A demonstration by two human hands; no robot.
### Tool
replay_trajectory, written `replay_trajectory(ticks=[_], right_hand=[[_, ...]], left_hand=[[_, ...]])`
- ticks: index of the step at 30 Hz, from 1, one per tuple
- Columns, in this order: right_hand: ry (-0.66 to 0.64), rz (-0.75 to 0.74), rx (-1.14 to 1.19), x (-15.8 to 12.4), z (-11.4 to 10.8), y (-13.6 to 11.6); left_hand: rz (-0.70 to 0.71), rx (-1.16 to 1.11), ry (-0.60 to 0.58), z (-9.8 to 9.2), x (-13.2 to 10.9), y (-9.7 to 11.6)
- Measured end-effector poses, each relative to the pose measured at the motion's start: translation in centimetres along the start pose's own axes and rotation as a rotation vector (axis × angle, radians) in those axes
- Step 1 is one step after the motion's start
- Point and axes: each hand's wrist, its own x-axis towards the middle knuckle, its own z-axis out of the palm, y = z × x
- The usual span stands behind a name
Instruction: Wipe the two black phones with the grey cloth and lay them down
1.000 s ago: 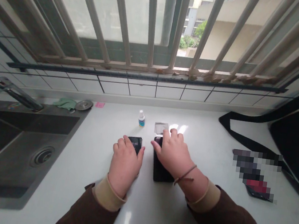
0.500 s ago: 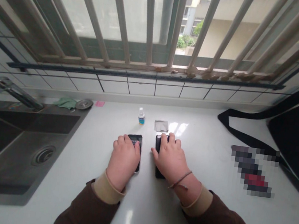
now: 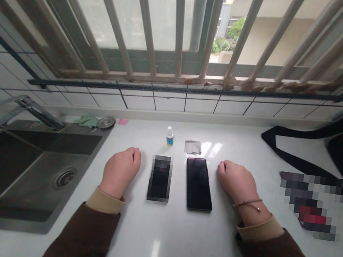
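My left hand (image 3: 121,170) is closed in a fist on the white countertop, left of a pixelated smartphone (image 3: 160,179). A larger black smartphone (image 3: 199,185) lies flat beside it, screen up and dark. To the right of that phone rests my right hand (image 3: 237,180), also curled into a fist, with a thin braided bracelet at the wrist. Neither hand touches a phone, and nothing shows in the fingers. Behind the phones stand a small white spray bottle (image 3: 170,137) with a blue label and a folded grey cloth (image 3: 193,147) lying flat.
A dark sink (image 3: 33,182) with a chrome faucet (image 3: 39,113) is set into the counter at left. Near it lie a green cloth (image 3: 87,121), a metal drain lid (image 3: 106,122) and a pink slip (image 3: 123,121). At right are a black bag strap (image 3: 288,154) and a pixelated object (image 3: 309,208).
Both hands have come off the two phones and moved outward, left and right. Their spread fingers have curled into fists. The phones are uncovered, and the view has shifted slightly.
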Motion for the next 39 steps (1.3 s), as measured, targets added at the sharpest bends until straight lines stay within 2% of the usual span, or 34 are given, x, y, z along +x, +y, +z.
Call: replay_trajectory(ticks=[4,7,24,39], right_hand=[[-0.024,-0.007,-0.012,-0.1,0.0,-0.1],[-0.033,-0.002,-0.022,-0.1,-0.2,-0.1],[-0.052,0.027,-0.025,0.3,-0.4,-0.7],[-0.052,0.006,-0.042,0.6,-0.1,-0.6]], left_hand=[[0.027,-0.002,-0.038,2.3,0.0,0.1],[0.013,0.008,-0.036,3.0,0.1,-0.1],[0.032,-0.042,-0.006,2.7,0.0,-0.8],[0.087,-0.227,0.065,2.8,-0.3,-0.9]])
